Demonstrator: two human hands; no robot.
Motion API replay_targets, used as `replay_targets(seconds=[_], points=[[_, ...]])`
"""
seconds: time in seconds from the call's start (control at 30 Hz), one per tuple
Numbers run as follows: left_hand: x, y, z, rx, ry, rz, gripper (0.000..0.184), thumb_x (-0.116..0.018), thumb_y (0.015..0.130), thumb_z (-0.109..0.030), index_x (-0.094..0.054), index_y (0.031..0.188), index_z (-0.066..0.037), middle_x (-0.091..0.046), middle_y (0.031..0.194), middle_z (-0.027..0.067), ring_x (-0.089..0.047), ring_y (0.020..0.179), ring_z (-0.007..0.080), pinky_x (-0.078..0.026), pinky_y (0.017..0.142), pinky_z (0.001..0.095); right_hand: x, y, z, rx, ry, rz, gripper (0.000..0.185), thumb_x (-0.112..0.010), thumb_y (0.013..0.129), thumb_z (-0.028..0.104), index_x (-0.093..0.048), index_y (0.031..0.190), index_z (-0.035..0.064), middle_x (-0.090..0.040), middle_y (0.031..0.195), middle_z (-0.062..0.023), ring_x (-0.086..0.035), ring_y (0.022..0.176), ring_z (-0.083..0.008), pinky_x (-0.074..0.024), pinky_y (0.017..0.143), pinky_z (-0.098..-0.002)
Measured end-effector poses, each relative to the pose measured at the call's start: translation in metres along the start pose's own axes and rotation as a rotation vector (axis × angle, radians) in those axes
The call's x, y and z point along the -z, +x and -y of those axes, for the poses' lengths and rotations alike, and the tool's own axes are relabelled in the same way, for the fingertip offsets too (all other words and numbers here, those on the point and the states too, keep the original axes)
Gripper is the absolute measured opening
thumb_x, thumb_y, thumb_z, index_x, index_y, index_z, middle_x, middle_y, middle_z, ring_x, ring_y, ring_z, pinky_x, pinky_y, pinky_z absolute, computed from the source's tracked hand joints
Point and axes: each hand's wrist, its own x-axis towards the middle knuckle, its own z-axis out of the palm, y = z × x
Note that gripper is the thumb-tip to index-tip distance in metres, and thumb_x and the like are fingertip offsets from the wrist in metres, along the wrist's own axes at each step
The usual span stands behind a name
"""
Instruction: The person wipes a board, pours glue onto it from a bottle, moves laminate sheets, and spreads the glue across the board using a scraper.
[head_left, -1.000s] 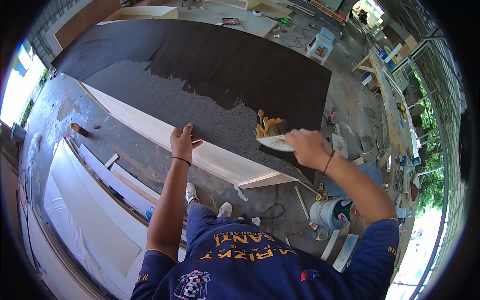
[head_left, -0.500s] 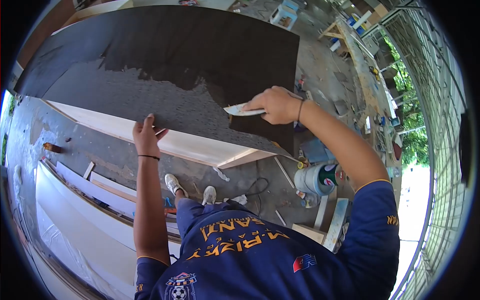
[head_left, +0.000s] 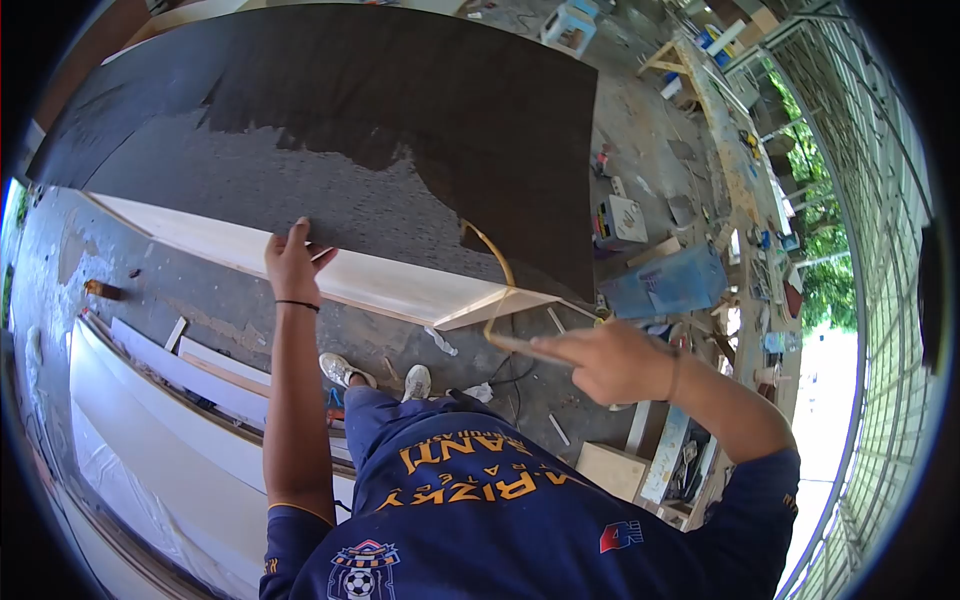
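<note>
A large dark sheet point(head_left: 400, 90) lies on a long pale box point(head_left: 370, 285); a dull, rough-looking patch of coating covers part of its near side. My left hand point(head_left: 294, 268) rests at the sheet's near edge, its fingers apart and touching it. Beyond the near right corner, my right hand point(head_left: 625, 362) is closed round a scraper point(head_left: 525, 347), whose blade is blurred. A yellowish strand of glue point(head_left: 503, 262) trails from the sheet's surface, over the edge, to the scraper. My fingers hide the scraper's handle.
Boards and white panels point(head_left: 150, 420) lie at the left. On the right are a blue translucent container point(head_left: 670, 283), a box point(head_left: 622, 220) and a cluttered workbench point(head_left: 740, 200). A blue stool point(head_left: 570, 28) stands behind the sheet. A cable point(head_left: 515, 385) lies near my feet.
My right hand has moved off the sheet, down and to the right, with the scraper. A yellow strand now stretches behind it. My left hand has barely moved.
</note>
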Motion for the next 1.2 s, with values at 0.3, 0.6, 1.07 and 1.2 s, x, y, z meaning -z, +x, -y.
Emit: replay_targets(seconds=[0.3, 0.6, 1.07, 1.2], points=[[0.012, 0.011, 0.002, 0.089, -0.003, 0.055, 0.023, -0.062, 0.083, -0.016, -0.042, 0.081, -0.005, -0.048, 0.076, 0.0064, -0.056, 0.06, 0.0171, -0.058, 0.057, 0.0352, 0.012, 0.205, -0.041, -0.033, -0.36, -0.332, 0.048, -0.05, 0.071, -0.001, -0.051, 0.119, 0.0019, -0.062, 0.097, -0.0162, -0.061, 0.085, -0.0346, -0.0502, 0.075, -0.0415], [0.018, 0.012, -0.005, 0.181, -0.025, 0.131, 0.029, -0.065, 0.083, -0.018, -0.04, 0.079, -0.005, -0.05, 0.077, 0.0082, -0.061, 0.057, 0.0188, -0.058, 0.056, 0.0349, 0.069, 0.254, -0.046, -0.122, -0.296, -0.159, 0.05, -0.049, 0.076, 0.007, -0.054, 0.123, 0.0222, -0.063, 0.101, -0.0151, -0.061, 0.089, -0.0346, -0.0495, 0.081, -0.0424], [0.077, 0.087, -0.05, 0.012, 0.062, 0.042, 0.032, -0.063, 0.086, -0.029, -0.046, 0.078, -0.003, -0.051, 0.071, 0.0057, -0.056, 0.058, 0.0144, -0.057, 0.055, 0.0324, 0.007, 0.094, 0.04, -0.237, 0.003, 0.148, 0.052, -0.051, 0.071, 0.01, -0.056, 0.122, 0.0156, -0.065, 0.094, -0.0142, -0.063, 0.083, -0.0307, -0.0501, 0.077, -0.0424], [0.072, 0.081, -0.055, 0.032, -0.011, 0.117, 0.031, -0.059, 0.089, -0.029, -0.051, 0.084, 0.0, -0.06, 0.075, 0.0093, -0.06, 0.059, 0.0157, -0.056, 0.054, 0.0317, 0.069, 0.156, 0.065, -0.063, 0.039, -0.26, 0.05, -0.049, 0.072, 0.008, -0.056, 0.121, 0.0128, -0.064, 0.099, -0.0169, -0.064, 0.083, -0.0323, -0.0509, 0.078, -0.0417]])
